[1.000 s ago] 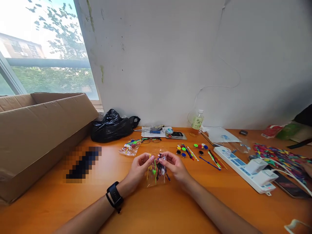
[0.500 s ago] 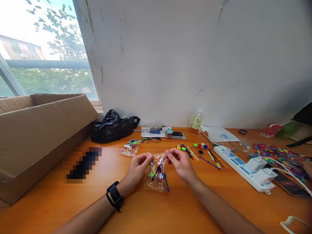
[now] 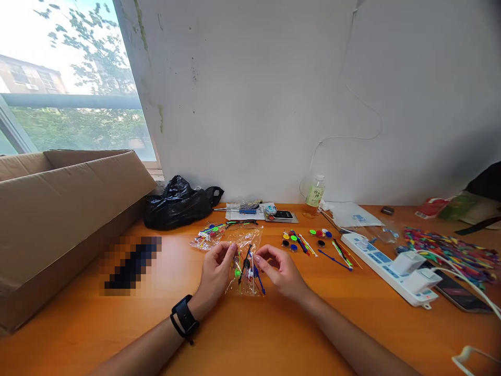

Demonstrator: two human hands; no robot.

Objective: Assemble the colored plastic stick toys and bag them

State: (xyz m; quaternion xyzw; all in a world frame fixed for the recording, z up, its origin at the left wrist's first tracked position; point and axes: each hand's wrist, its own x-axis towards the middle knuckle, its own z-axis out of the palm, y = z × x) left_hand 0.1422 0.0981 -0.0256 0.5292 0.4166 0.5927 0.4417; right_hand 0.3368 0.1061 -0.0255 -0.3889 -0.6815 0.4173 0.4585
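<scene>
A clear plastic bag (image 3: pixel 246 286) with colourful thin sticks and small round pieces inside is held just above the wooden table. My left hand (image 3: pixel 216 271), with a black watch on its wrist, pinches the bag's left side between thumb and finger. At the bag's right side, the thumb and finger of my right hand (image 3: pixel 282 272) are closed on the plastic. The bag's upper part stands up, loose and wrinkled, above my fingers. Behind it to the left lies another filled clear bag (image 3: pixel 209 236). Coloured discs (image 3: pixel 293 238) and loose sticks (image 3: pixel 306 244) lie beyond my right hand.
To the left are a large cardboard box (image 3: pixel 74 209) and a black plastic bag (image 3: pixel 178 203). A bottle (image 3: pixel 315 196) stands near the wall. On the right lie a power strip (image 3: pixel 385 269) with plugged-in chargers, a phone (image 3: pixel 460 292) and a heap of coloured pieces (image 3: pixel 450 250).
The bag's upper part has risen above my hands, and its bottom sits higher. My right hand has shifted a little left and down along the bag. The hand at the far right has left view.
</scene>
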